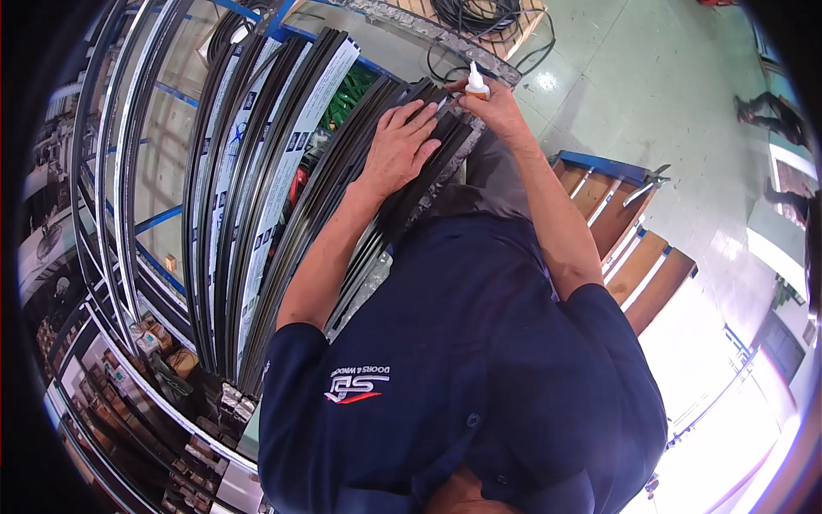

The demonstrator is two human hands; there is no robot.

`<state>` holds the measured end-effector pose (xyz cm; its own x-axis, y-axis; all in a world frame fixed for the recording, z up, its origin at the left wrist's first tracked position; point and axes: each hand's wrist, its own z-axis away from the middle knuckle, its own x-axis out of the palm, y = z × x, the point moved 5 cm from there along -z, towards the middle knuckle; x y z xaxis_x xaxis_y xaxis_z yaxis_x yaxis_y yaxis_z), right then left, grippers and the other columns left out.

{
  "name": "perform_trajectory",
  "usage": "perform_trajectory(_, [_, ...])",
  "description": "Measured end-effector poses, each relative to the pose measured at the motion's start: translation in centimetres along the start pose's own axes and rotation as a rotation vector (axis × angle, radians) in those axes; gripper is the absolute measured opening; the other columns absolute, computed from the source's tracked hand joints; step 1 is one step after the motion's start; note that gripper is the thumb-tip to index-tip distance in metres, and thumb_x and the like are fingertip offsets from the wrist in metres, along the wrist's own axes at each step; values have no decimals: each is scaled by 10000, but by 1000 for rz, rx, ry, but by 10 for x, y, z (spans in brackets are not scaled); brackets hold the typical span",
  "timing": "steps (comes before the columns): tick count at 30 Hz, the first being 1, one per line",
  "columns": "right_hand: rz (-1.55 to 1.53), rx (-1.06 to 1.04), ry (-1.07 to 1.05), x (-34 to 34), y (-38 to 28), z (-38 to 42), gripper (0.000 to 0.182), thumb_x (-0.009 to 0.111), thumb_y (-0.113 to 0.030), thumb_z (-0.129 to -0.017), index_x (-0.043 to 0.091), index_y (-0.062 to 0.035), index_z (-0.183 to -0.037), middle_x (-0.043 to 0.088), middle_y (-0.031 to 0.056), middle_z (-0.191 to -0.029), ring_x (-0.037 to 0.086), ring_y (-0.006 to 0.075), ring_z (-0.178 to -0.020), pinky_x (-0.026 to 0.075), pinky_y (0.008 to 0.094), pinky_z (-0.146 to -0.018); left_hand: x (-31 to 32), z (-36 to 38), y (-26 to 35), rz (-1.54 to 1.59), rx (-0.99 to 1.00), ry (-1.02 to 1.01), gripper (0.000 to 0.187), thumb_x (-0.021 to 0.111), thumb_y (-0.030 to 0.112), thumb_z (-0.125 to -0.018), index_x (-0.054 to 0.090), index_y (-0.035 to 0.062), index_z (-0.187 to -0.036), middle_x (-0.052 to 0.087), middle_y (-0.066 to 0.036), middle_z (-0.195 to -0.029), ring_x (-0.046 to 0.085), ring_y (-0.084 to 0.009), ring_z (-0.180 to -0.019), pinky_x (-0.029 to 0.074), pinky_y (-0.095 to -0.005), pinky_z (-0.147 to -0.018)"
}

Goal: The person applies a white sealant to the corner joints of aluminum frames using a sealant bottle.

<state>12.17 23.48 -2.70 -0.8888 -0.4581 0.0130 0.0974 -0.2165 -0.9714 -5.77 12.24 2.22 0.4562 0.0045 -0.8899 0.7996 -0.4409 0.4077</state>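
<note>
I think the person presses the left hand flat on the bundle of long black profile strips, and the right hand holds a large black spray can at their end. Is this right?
Not quite. The head view shows the right hand holding a small white squeeze bottle with an orange band, not a large black spray can. The rest holds: the left hand lies flat on the bundle of long black profile strips, and the bottle is at their end.

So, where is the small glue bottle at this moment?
In the head view, upper middle: the glue bottle is in the right hand, its tip beside the left hand on the dark profiles.

left hand on profiles, bottle beside
</note>
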Motion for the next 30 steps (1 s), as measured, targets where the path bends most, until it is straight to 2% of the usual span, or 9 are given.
perform_trajectory(4, [120, -60, 12, 0, 5, -2, 307, 704, -75, -918, 699, 47, -1200, 767, 92, -1167, 733, 164, -1013, 571, 314, -919, 1, 3, -6, 78, 20, 32, 360, 646, 239, -997, 705, -10, -1250, 604, -91, -1494, 456, -311, -1455, 329, -490, -1198])
perform_trajectory(6, [148, -37, 47, -1, 10, -4, 299, 743, -138, -881, 758, -18, -1155, 769, 101, -1111, 727, 173, -980, 567, 325, -904, 2, 3, -8, 105, 30, 64, 357, 653, 240, -989, 712, -12, -1235, 624, -99, -1461, 471, -310, -1437, 326, -496, -1209])
perform_trajectory(7, [160, -26, 63, -1, 12, -5, 296, 762, -170, -863, 788, -51, -1133, 771, 106, -1083, 724, 177, -964, 564, 330, -896, 3, 3, -8, 102, 38, 62, 371, 655, 243, -987, 700, -13, -1252, 615, -104, -1469, 468, -312, -1438, 325, -498, -1208])
perform_trajectory(16, [245, -64, 88, 0, 11, -4, 334, 739, -197, -857, 793, -84, -1168, 773, 115, -1093, 742, 206, -980, 567, 350, -919, 2, -2, 3, -49, 14, -9, 547, 636, 301, -993, 559, -8, -1438, 513, -139, -1559, 443, -323, -1432, 319, -495, -1184])
perform_trajectory(19, [313, -64, 78, 1, 8, -3, 311, 733, -120, -900, 753, -27, -1196, 780, 56, -1082, 701, 126, -955, 567, 308, -894, 2, -12, 7, -80, -15, -23, 548, 629, 310, -995, 564, -24, -1424, 517, -147, -1541, 464, -332, -1381, 341, -494, -1147])
perform_trajectory(25, [431, -79, 63, 1, 0, -5, 351, 733, -167, -873, 759, -58, -1206, 782, 81, -1044, 708, 140, -915, 573, 330, -855, 3, -14, 10, -156, 23, -48, 563, 632, 324, -989, 573, -56, -1399, 503, -155, -1543, 457, -343, -1344, 354, -490, -1112])
perform_trajectory(28, [489, -106, 51, 1, -4, -8, 366, 731, -186, -864, 759, -63, -1208, 782, 92, -1031, 709, 157, -893, 570, 341, -845, 5, -18, 12, -184, 14, -62, 570, 641, 332, -982, 579, -63, -1388, 498, -158, -1549, 456, -346, -1341, 352, -492, -1113])
perform_trajectory(30, [474, -112, 54, -1, -5, -8, 442, 750, -271, -816, 765, -61, -1204, 774, 172, -1025, 733, 286, -912, 572, 389, -872, 4, -19, 13, -196, 11, -69, 574, 648, 337, -977, 583, -62, -1384, 504, -160, -1544, 458, -348, -1339, 347, -497, -1124])
